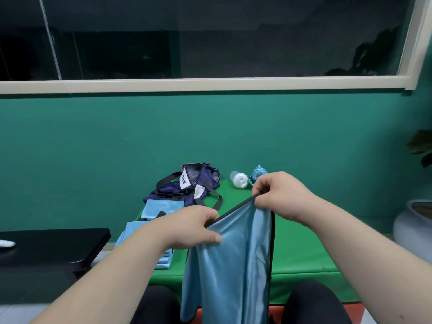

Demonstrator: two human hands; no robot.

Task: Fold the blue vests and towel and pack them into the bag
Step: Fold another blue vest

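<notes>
A light blue vest with black trim hangs in the air over the green mat. My left hand grips its top edge at the left. My right hand pinches the same black-trimmed edge higher up at the right. The navy bag lies at the far end of the mat, its black straps spread out. Folded light blue cloth lies in front of the bag. More folded blue cloth is partly hidden under my left forearm.
A white bottle and a small blue pouch stand at the mat's far right. A black bench sits to the left. A green wall rises behind, and a pale pot stands at the right.
</notes>
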